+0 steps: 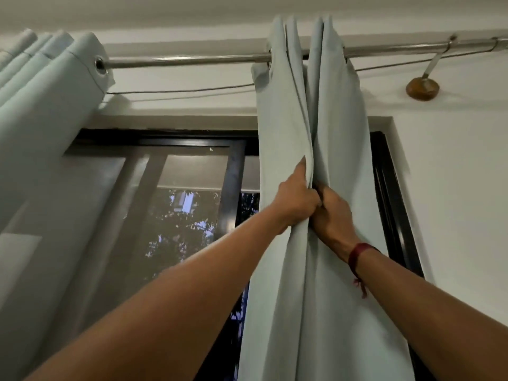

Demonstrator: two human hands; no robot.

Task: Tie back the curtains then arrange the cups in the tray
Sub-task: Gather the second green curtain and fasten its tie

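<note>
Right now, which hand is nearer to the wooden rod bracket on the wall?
Right. The right hand grips the curtain on the side below the wooden bracket; the left hand grips the same folds just farther from it.

A room in a home — pale curtains (316,119) on a steel rod (187,61) across the top, dark-framed window (236,171) at centre, white walls.

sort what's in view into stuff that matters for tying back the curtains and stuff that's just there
Part of the job:
right curtain, bunched and gripped by left hand and right hand
left curtain
curtain rod

Just there:
window
rod bracket
thin wire
red wrist thread
</note>
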